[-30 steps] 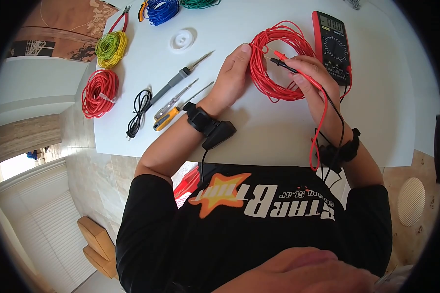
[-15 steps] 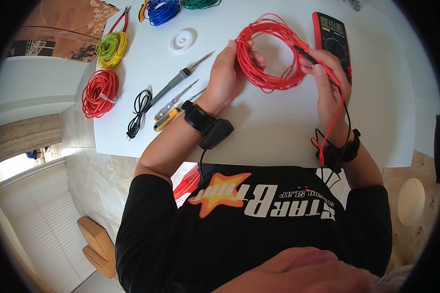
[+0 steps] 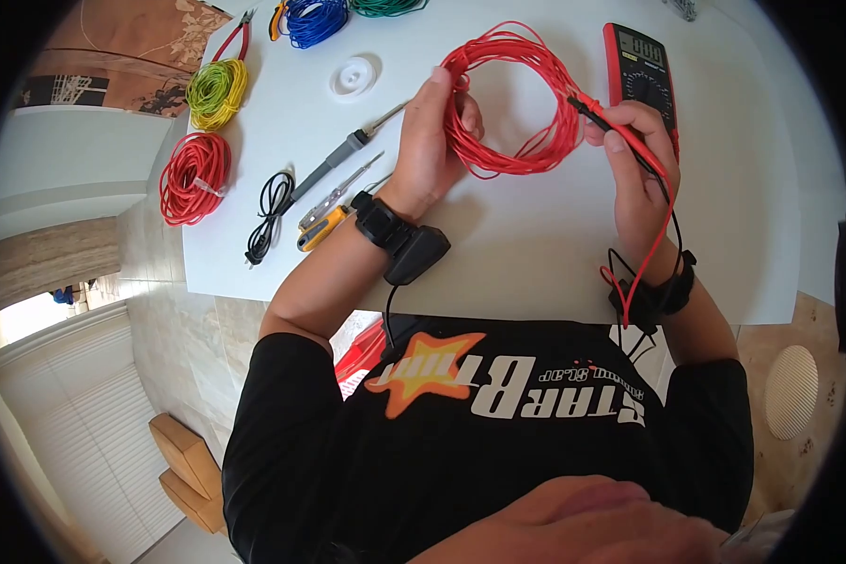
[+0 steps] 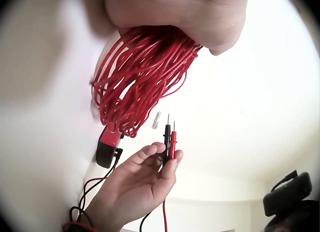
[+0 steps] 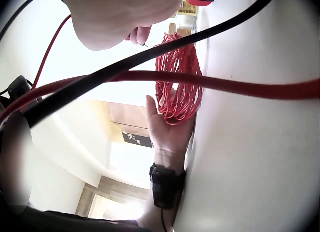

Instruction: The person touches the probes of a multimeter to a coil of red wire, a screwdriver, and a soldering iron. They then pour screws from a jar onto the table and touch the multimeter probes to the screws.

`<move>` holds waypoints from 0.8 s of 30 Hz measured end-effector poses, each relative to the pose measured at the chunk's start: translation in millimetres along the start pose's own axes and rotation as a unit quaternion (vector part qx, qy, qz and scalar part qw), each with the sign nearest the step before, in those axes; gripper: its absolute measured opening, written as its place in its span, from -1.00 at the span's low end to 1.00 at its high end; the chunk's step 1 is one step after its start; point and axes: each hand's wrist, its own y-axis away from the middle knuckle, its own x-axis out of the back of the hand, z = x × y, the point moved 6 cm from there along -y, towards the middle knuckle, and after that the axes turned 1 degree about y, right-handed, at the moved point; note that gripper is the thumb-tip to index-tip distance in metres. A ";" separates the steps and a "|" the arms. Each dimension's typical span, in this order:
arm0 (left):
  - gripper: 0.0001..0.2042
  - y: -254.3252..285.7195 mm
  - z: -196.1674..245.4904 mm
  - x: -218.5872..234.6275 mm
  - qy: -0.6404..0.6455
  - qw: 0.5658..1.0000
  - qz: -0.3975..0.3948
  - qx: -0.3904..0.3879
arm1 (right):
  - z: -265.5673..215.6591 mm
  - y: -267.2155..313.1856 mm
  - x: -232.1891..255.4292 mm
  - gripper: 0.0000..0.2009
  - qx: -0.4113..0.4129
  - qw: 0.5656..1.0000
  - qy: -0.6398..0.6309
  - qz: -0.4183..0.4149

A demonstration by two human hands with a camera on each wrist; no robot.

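Note:
In the head view my left hand (image 3: 425, 146) grips the left side of a coil of red wire (image 3: 503, 162), thumb on top and fingers curled through the ring. My right hand (image 3: 644, 164) pinches two multimeter probes together, a black probe (image 4: 167, 137) and a red probe (image 4: 173, 144). Their bare metal tips point at the coil's right edge, overlapping it in the head view but apart from it in the left wrist view. The red and black leads hang down past my right wrist. Behind that hand lies the multimeter (image 3: 641, 73), its display lit and its lower part hidden.
Left on the white table (image 3: 536, 249) lie a soldering iron (image 3: 324, 164), a yellow-handled screwdriver (image 3: 324, 228), another red coil (image 3: 195, 179) and a yellow-green coil (image 3: 216, 94). Farther back are a white spool (image 3: 352, 78), a blue coil (image 3: 316, 21) and red-handled cutters (image 3: 237, 38).
My left hand has carried the red coil left and slightly away from me. The probes, earlier over the ring's opening, now stand at its right edge; my right hand has shifted right.

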 end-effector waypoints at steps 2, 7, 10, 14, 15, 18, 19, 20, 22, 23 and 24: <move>-0.56 1.1 -0.6 -1.8 -0.055 0.998 0.002 0.005 | -8.7 -1.3 -5.2 -0.79 0.006 0.999 0.011 -0.033; -0.57 5.2 -2.0 -13.2 -0.128 0.991 -0.035 0.004 | -13.9 -0.6 -19.4 -0.74 0.021 0.993 0.040 -0.112; -0.56 6.3 -2.8 -16.6 -0.138 0.990 -0.043 0.007 | -15.2 0.0 -18.5 -0.73 0.027 0.992 0.058 -0.111; -0.56 4.8 -6.0 -14.2 -0.156 0.986 -0.061 -0.005 | -13.6 0.9 -20.7 -0.69 0.023 0.983 0.100 -0.153; -0.56 4.7 -5.8 -14.7 -0.160 0.985 -0.063 -0.009 | -14.0 0.7 -21.6 -0.69 0.023 0.983 0.100 -0.153; -0.55 7.0 -2.8 -20.3 -0.164 0.985 -0.048 -0.002 | -16.9 -0.6 -21.3 -0.71 0.011 0.988 0.070 -0.137; -0.55 7.1 -2.6 -20.4 -0.164 0.985 -0.049 -0.001 | -17.2 -0.6 -22.4 -0.71 0.013 0.986 0.073 -0.147; -0.55 7.2 -2.8 -20.2 -0.166 0.985 -0.048 -0.001 | -17.1 -0.2 -23.6 -0.70 0.014 0.985 0.075 -0.157; -0.55 6.8 -3.2 -19.8 -0.169 0.984 -0.049 0.000 | -17.4 -0.3 -24.1 -0.70 0.017 0.984 0.081 -0.155; -0.55 6.4 -3.6 -19.2 -0.171 0.984 -0.048 -0.002 | -17.7 -0.3 -24.3 -0.70 0.020 0.984 0.088 -0.153; -0.55 6.2 -3.7 -18.8 -0.172 0.984 -0.048 -0.004 | -17.5 0.0 -24.3 -0.70 0.020 0.984 0.088 -0.153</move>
